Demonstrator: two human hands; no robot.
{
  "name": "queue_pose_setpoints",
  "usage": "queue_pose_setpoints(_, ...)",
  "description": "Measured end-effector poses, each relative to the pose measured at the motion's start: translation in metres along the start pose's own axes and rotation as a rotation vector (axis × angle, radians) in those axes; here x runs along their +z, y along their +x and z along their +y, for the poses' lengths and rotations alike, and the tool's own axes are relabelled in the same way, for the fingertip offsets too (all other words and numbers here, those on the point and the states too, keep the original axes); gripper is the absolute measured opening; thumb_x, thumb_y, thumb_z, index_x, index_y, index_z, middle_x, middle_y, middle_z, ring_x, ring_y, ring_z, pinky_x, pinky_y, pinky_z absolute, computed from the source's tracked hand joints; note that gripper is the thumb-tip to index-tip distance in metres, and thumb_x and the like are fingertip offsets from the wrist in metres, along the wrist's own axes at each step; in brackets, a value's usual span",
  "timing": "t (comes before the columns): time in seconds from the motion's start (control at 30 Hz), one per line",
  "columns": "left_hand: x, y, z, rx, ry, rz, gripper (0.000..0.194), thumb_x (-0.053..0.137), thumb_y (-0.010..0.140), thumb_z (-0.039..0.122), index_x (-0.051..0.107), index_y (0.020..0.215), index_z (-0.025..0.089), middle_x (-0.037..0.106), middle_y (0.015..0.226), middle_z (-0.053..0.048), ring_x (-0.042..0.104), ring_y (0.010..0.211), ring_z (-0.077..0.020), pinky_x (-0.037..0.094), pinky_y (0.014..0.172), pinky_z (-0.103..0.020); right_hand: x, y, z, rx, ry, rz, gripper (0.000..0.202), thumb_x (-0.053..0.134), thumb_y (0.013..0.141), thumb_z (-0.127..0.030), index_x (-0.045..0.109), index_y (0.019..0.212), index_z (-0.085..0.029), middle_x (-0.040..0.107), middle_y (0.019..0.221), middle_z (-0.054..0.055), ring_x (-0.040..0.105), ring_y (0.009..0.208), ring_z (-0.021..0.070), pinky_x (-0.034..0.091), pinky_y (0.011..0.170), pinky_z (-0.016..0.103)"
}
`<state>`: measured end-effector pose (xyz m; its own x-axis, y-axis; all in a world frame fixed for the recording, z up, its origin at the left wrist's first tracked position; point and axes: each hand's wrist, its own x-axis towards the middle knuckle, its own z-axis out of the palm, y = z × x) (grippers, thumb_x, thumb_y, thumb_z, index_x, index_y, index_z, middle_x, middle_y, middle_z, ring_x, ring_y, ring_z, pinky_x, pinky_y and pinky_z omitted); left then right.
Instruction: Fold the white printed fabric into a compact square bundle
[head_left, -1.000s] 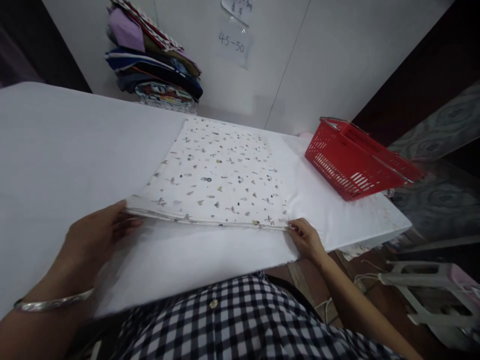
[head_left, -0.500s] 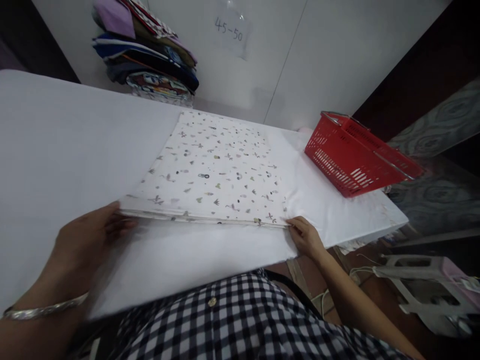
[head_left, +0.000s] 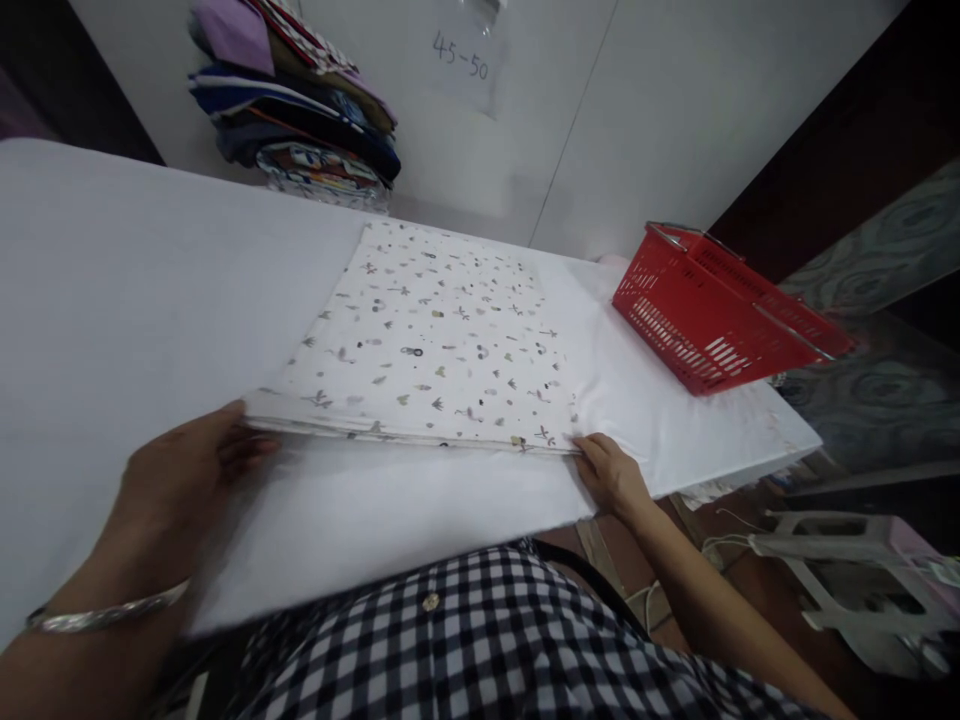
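Note:
A folded white cloth (head_left: 435, 340) with small grey and green prints lies on the white-covered table, its long side running away from me. Several layers show along its near edge. My left hand (head_left: 191, 475), with a silver bangle at the wrist, pinches the near left corner, fingers curled under it. At the near right corner my right hand (head_left: 611, 475) grips the same edge between thumb and fingers. The near edge looks slightly raised at the left.
A red plastic basket (head_left: 720, 310) stands on the table at the right. Folded fabrics (head_left: 300, 110) are stacked at the back left against a pale wall. A paper sign (head_left: 461, 60) reads 45-50. A white plastic stool (head_left: 847, 570) is on the floor at the right.
Almost nothing differs. Both hands keep hold of the cloth's near corners, and the whole view has shifted slightly.

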<state>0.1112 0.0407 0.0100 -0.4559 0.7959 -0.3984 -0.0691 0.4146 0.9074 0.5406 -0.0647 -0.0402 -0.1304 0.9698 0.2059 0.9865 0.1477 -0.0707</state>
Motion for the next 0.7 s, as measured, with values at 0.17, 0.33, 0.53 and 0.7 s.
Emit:
queue_pose_setpoints(0.17, -0.007, 0.017, -0.003, -0.034, -0.146, -0.039, 0.014, 0.064, 0.066, 0.025, 0.061, 0.069, 0.013, 0.062, 0.059, 0.001, 0.057, 0.052, -0.0100, 0.045, 0.045, -0.017, -0.009, 0.004, 0.005, -0.103, -0.088, 0.082, 0.030, 0.041, 0.085, -0.018, 0.056, 0.111, -0.016, 0.060, 0.094, 0.010, 0.056, 0.085, 0.0206, 0.048, 0.071, 0.031)
queue_pose_setpoints(0.33, -0.017, 0.027, -0.001, 0.071, -0.012, -0.085, 0.022, 0.064, 0.064, 0.032, 0.061, 0.070, 0.011, 0.063, 0.059, 0.000, 0.058, 0.050, -0.0114, 0.044, 0.046, -0.019, -0.025, 0.007, 0.013, -0.127, -0.144, 0.155, 0.027, 0.040, 0.085, -0.019, 0.055, 0.107, -0.016, 0.060, 0.087, 0.009, 0.056, 0.079, 0.0189, 0.046, 0.065, 0.028)
queue_pose_setpoints(0.53, -0.031, 0.018, -0.007, 0.127, 0.373, -0.137, 0.027, 0.060, 0.067, 0.040, 0.061, 0.063, 0.013, 0.065, 0.058, -0.004, 0.062, 0.056, -0.0162, 0.048, 0.053, -0.024, -0.019, -0.005, 0.019, -0.162, -0.153, 0.160, 0.025, 0.040, 0.085, -0.019, 0.055, 0.105, -0.017, 0.060, 0.092, 0.010, 0.058, 0.082, 0.0192, 0.048, 0.067, 0.029)
queue_pose_setpoints(0.7, -0.037, 0.020, -0.018, 0.127, 0.599, -0.160, 0.027, 0.056, 0.067, 0.041, 0.060, 0.054, 0.017, 0.063, 0.051, -0.004, 0.059, 0.048, -0.0163, 0.045, 0.048, -0.024, -0.006, -0.017, 0.024, -0.166, -0.112, 0.036, 0.024, 0.040, 0.085, -0.022, 0.057, 0.100, -0.018, 0.061, 0.092, 0.009, 0.059, 0.079, 0.0190, 0.051, 0.063, 0.029)
